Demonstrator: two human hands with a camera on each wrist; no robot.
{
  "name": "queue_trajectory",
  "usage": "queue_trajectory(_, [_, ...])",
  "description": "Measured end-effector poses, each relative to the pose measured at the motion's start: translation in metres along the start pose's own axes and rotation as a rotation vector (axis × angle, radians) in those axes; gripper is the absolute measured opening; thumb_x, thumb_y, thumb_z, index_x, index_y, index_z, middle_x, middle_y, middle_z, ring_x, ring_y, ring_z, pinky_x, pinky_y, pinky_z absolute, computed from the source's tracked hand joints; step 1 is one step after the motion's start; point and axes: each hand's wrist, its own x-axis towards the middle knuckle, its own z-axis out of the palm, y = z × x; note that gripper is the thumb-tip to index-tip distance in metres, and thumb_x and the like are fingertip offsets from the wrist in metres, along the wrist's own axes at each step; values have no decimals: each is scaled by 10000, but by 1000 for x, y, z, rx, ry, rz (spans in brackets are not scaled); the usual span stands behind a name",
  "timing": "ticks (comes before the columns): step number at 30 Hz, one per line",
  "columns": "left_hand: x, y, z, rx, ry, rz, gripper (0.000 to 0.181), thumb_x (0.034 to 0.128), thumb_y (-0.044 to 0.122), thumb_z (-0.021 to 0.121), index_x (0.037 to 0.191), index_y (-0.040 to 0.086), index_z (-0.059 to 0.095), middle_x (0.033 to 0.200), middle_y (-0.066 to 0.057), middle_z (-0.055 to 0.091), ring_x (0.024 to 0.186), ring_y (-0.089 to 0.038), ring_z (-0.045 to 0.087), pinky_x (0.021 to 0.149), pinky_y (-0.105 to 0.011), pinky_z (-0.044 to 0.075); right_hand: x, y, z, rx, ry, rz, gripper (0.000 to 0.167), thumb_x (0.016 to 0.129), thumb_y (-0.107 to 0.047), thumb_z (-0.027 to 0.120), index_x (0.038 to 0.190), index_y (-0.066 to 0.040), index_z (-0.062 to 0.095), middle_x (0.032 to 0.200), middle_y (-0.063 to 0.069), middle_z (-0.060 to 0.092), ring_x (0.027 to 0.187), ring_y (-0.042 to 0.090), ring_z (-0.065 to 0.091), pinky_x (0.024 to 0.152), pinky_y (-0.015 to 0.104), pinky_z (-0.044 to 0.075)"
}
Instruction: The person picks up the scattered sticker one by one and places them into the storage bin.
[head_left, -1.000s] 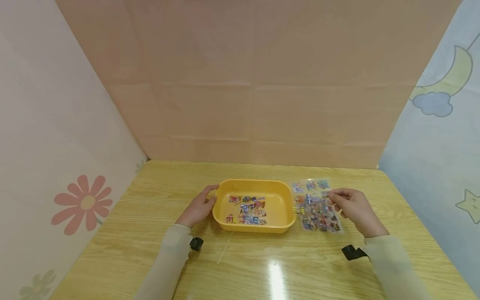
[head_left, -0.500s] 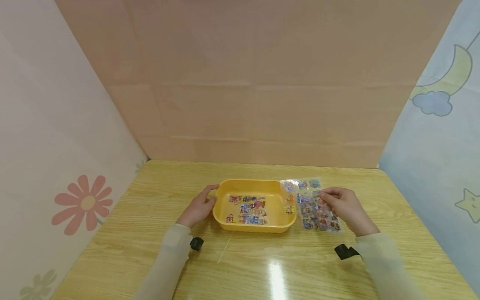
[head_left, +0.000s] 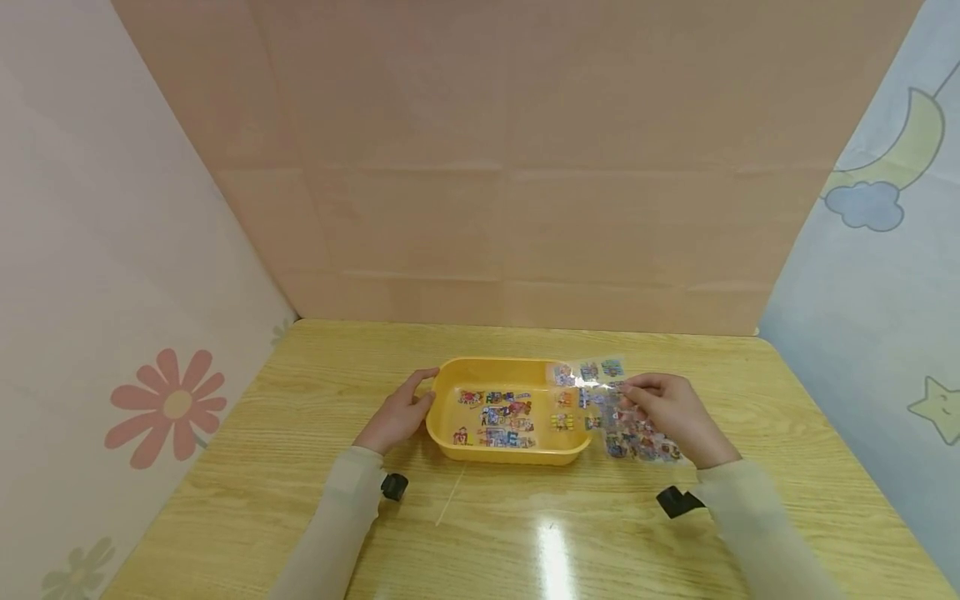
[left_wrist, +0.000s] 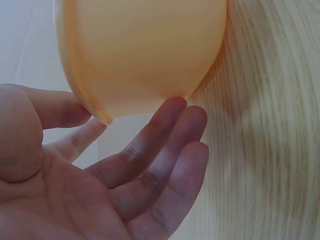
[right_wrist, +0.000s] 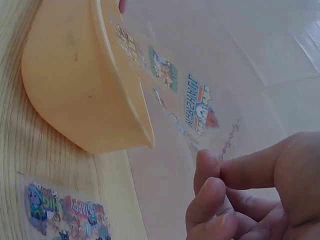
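Observation:
A yellow plastic basin (head_left: 513,457) stands on the table, with printed clear sticker sheets (head_left: 506,414) lying on its floor. At the basin's left end my left hand (head_left: 395,419) holds the rim; in the left wrist view its fingertips (left_wrist: 176,106) touch the outer wall. My right hand (head_left: 675,417) pinches the edge of a clear sticker sheet (head_left: 588,372) between thumb and finger. This sheet reaches over the basin's right rim. Under the right hand, more printed sheets (head_left: 633,443) lie on the table beside the basin, partly covered; how many cannot be told.
The wooden table (head_left: 330,358) meets a plain tan backdrop (head_left: 510,217) behind. Patterned walls (head_left: 105,275) stand at both sides. A black strap piece (head_left: 394,486) sits at the left wrist, with another (head_left: 677,502) at the right.
My right hand has moved left with the sticker sheet, bringing it from beside the basin to over its right part. The left hand and basin have stayed in place.

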Motion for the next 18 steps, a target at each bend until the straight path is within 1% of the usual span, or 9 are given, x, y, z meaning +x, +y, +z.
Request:
queue_trajectory(2, [0,0,0,3,0,-1,464,1069,276,475,1527,275,403,1085,-122,654,874,-225,610,758,-371,482,1,-2,2,-1,-7,3,398,1068,-242,491,1323,58,553,1000,145,691,677,143,559,502,307,450])
queue_trajectory(7, [0,1,0,5,-1,-1,465,1069,278,472,1529,275,400,1124,-127,658,884,-206,616,783,-384,492,3,-4,7,-3,-15,11,393,1069,-243,488,1326,46,554,1015,161,686,625,126,520,476,298,431])
queue_trajectory(11, [1,1,0,2,-1,2,464,1069,273,473,1528,272,402,1108,-125,656,870,-209,611,769,-373,487,4,-5,11,10,-24,10,388,1068,-236,490,1325,46,558,1011,162,684,599,116,493,461,292,402])
queue_trajectory(13, [1,0,0,-1,-1,2,464,1070,271,473,1528,270,402,1094,-121,655,864,-215,608,756,-365,484,5,-6,12,23,-32,9,382,1068,-225,489,1322,51,560,997,151,690,598,115,486,471,293,401])
queue_trajectory(18, [1,0,0,2,-2,-6,464,1070,272,473,1529,275,401,1065,-114,646,859,-232,602,736,-353,473,6,-8,18,43,-45,1,348,1064,-183,489,1297,61,576,1010,178,695,596,121,482,516,302,425])
